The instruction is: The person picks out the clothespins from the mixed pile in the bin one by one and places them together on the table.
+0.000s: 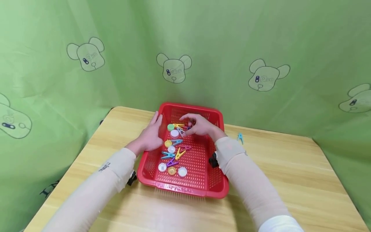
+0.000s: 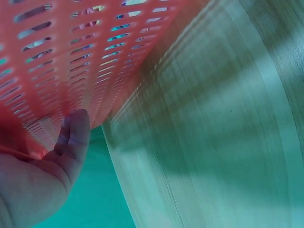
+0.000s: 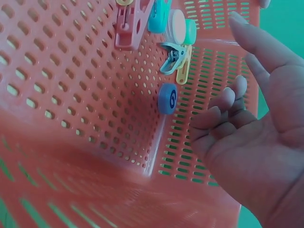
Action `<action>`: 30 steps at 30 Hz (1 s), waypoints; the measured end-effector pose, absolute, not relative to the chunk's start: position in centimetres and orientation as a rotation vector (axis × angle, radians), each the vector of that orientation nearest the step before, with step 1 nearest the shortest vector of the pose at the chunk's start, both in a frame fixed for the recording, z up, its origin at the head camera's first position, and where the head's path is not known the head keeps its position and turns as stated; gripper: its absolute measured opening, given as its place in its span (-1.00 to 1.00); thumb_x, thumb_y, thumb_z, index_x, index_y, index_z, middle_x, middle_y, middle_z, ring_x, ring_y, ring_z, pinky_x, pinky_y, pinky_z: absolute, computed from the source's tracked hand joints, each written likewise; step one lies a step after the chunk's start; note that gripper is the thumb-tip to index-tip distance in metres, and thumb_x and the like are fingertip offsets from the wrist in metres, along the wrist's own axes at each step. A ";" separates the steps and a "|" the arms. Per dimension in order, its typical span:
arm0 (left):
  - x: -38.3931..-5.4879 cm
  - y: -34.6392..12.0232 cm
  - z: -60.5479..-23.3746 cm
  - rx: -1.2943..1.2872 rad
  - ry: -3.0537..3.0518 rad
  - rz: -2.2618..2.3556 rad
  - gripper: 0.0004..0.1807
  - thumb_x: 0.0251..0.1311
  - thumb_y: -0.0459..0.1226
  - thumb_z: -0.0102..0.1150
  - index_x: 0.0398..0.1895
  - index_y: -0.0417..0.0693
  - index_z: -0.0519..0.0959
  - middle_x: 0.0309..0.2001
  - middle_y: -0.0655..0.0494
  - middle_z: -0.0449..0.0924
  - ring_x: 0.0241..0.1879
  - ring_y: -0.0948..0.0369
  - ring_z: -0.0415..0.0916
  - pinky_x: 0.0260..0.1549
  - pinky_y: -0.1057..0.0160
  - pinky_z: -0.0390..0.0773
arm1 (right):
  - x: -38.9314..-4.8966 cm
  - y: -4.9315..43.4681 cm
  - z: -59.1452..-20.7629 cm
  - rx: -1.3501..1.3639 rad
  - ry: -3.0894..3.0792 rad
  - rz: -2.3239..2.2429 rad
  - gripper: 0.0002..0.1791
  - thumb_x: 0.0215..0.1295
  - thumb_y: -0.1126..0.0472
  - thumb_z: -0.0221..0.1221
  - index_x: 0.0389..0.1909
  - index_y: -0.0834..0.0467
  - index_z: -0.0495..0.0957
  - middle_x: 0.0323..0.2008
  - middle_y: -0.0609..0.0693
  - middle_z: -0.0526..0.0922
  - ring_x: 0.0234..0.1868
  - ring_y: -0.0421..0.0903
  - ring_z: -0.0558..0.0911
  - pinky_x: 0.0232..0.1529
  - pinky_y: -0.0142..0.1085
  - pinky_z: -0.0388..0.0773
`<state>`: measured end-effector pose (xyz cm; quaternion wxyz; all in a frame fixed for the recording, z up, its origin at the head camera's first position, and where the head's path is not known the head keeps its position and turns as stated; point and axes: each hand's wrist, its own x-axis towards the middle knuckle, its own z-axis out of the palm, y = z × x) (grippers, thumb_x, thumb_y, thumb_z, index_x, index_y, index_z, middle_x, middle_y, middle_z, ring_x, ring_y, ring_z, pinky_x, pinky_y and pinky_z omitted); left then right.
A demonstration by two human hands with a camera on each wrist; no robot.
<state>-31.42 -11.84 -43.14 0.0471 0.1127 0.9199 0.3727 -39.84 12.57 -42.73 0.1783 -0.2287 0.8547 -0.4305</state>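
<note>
A red plastic basket (image 1: 197, 190) holds several clothespins and bottle caps. My left hand (image 1: 150, 134) grips its left rim, thumb over the inside and fingers along the outer wall in the left wrist view. Inside the far part of the basket, my right hand (image 1: 199, 125) hovers with fingers loosely bent, thumb and forefinger apart and nothing between them. Near it are a blue cap (image 3: 167, 99), a grey clothespin (image 3: 173, 58), a yellow clothespin (image 3: 184, 66), a green cap (image 1: 171, 127) and a white cap (image 1: 174, 133).
Nearer in the basket lie a purple clothespin (image 1: 172, 162), another yellow clothespin (image 1: 180, 154) and a gold cap (image 1: 172, 170). One blue clothespin (image 1: 240, 137) lies on the wooden table (image 1: 290, 167) right of the basket. A green curtain (image 1: 217, 38) hangs behind.
</note>
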 end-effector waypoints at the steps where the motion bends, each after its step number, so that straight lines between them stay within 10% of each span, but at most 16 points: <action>1: -31.4 -11.8 -43.2 0.347 2.806 1.138 0.17 -0.01 -0.54 0.22 0.63 -0.05 -0.23 0.58 0.23 -0.59 0.50 -0.08 -0.08 0.02 0.00 0.58 | -39.9 12.6 -42.9 -0.648 2.419 -1.206 -0.36 0.12 0.33 0.43 0.27 0.11 0.51 -0.15 0.32 0.42 -0.15 0.05 0.38 -0.15 -0.20 0.55; 30: -31.4 -11.9 -43.6 0.378 2.842 1.103 0.20 -0.07 -0.55 0.24 0.62 -0.08 -0.23 0.59 0.18 -0.58 0.46 -0.11 0.03 0.01 0.05 0.60 | -42.2 11.5 -44.5 -0.587 2.351 -0.869 -0.40 0.13 0.28 0.45 0.23 0.01 0.57 0.04 0.20 0.47 0.03 0.05 0.40 0.04 -0.14 0.49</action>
